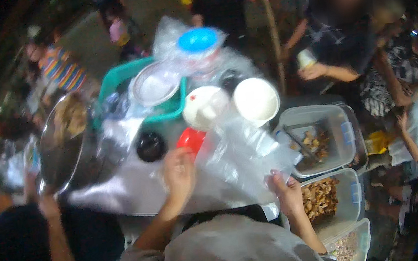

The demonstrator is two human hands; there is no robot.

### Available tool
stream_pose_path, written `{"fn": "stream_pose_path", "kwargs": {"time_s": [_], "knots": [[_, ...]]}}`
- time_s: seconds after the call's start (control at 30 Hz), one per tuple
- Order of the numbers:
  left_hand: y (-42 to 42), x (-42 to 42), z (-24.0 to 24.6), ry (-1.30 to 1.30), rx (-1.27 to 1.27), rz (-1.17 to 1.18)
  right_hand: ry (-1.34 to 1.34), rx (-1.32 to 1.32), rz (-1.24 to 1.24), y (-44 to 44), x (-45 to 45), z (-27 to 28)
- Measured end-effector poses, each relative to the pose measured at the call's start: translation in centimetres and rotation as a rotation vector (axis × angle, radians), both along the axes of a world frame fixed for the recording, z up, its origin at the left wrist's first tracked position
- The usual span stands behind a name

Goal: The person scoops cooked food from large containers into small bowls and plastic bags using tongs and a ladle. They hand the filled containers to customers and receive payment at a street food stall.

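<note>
Between my hands a clear plastic bag [232,162] spreads over the metal table [123,196]. My right hand [286,189] pinches the bag's lower right edge. Close to a red plastic object [191,142], my left hand [180,172] has its fingers bent; blur hides whether it grips that object or the bag. A round black item [151,146] lies left of the red one. Beyond the bag are a white tub [256,102] and a white round container [206,107] with something pale inside.
A teal basket [125,72] holds bags and a round strainer-like bowl [155,84]. Behind it, a blue lid [198,39] sits among plastic bags. Clear boxes of food pieces [320,199] stand at the right. A person at the left grips a large round metal rim [43,149]. Several people stand around.
</note>
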State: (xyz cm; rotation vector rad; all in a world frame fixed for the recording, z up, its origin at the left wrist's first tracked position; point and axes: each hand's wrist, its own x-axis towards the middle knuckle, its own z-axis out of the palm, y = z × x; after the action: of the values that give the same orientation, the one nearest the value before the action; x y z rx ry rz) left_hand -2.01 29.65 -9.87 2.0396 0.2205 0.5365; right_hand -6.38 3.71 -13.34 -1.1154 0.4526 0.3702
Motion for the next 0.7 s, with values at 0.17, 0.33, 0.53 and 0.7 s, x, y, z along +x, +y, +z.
{"fn": "stream_pose_path", "kwargs": {"time_s": [0.17, 0.33, 0.53, 0.7], "knots": [[-5.9, -3.1, -3.6, 0.194, -0.093, -0.453, 0.066, 0.100, 0.057, 1.5, -0.5, -0.8], [8.5, -3.1, -9.0, 0.141, 0.730, 0.107, 0.062, 0.591, -0.281, -2.1, 1.8, -0.8], [8.7, -6.0, -5.5, 0.466, 0.407, -0.406, -0.448, -0.568, 0.074, 2.6, 3.6, -1.1], [3.9, -5.5, -0.4, 0.653, 0.253, -0.643, -1.311, -0.437, 0.926, 10.3, 3.8, 0.8]]}}
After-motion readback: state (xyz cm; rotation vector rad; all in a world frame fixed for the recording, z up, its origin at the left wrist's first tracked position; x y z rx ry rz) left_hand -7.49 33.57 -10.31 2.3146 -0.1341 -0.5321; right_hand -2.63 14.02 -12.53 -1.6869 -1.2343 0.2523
